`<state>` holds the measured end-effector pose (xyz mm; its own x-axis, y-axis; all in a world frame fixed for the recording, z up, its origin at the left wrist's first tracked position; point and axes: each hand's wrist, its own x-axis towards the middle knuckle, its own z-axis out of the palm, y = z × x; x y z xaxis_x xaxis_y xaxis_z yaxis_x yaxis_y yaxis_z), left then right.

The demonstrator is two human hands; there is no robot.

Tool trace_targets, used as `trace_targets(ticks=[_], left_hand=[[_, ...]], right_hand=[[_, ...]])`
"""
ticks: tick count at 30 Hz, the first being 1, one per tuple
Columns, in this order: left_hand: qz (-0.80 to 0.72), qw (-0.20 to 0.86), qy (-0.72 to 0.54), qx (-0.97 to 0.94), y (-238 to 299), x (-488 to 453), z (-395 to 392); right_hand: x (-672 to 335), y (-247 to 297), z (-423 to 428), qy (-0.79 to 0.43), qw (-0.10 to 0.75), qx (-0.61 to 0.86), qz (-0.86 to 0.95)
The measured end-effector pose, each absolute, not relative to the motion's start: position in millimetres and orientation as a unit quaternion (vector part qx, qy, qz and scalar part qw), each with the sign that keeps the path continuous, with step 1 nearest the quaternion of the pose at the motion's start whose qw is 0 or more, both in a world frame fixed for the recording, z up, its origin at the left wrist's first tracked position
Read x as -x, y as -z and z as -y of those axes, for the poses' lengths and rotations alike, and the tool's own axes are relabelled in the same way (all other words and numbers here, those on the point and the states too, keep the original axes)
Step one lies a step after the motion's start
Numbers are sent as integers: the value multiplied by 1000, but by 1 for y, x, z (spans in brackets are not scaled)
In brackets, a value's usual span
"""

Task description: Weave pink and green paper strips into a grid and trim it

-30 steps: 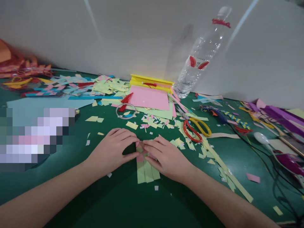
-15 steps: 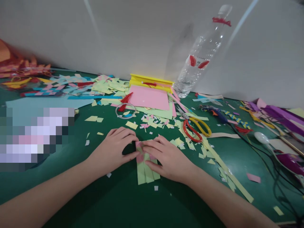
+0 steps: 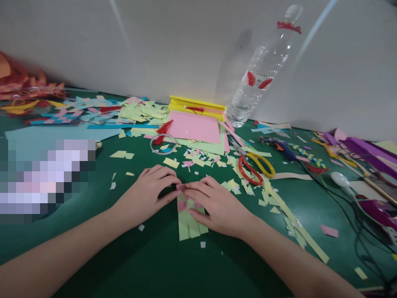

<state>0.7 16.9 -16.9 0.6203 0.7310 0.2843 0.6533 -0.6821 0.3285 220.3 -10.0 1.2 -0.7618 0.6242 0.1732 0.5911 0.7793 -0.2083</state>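
In the lower middle of the frame, the left hand (image 3: 153, 190) pinches a bit of pink paper (image 3: 179, 187) between thumb and forefinger at the upper left edge of a woven paper piece (image 3: 185, 225). The right hand (image 3: 218, 205) lies over the right side of that piece, its thumb spread away from the fingers, pressing rather than closed. The piece lies flat on the green table (image 3: 149, 265), its pale green strips fanning toward the bottom of the frame, pink crossing them near the fingers. Just below it is a small white scrap (image 3: 203, 244).

Above the hands, near the centre, are a silver ring (image 3: 151, 144), a red tassel (image 3: 163, 127) and a pink sheet (image 3: 194, 127). To the right of centre lie scissors (image 3: 250, 170) with one red and one yellow handle loop. A clear bottle (image 3: 262, 64) stands at the upper right; orange paper (image 3: 27, 80) is heaped at the upper left.
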Motion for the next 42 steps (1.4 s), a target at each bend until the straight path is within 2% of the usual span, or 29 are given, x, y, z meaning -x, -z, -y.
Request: trace_targets(ticks=[10, 15, 18, 26, 36, 42], left_hand=[[-370, 18, -209, -905, 17, -2, -15], [-296, -21, -239, -925, 12, -4, -14], [-276, -10, -227, -934, 10, -4, -13], [-352, 100, -218, -905, 11, 2, -17], [-328, 17, -222, -918, 12, -4, -14], [-315, 35, -203, -927, 11, 0, -15]], right_hand=[[-220, -2, 11, -52, 97, 321, 941], [-219, -1, 11, -49, 102, 324, 939], [-219, -1, 11, -49, 111, 322, 939], [-219, -4, 11, -52, 109, 322, 939], [-220, -3, 11, -55, 113, 323, 938], [-219, -1, 11, -63, 118, 322, 937]])
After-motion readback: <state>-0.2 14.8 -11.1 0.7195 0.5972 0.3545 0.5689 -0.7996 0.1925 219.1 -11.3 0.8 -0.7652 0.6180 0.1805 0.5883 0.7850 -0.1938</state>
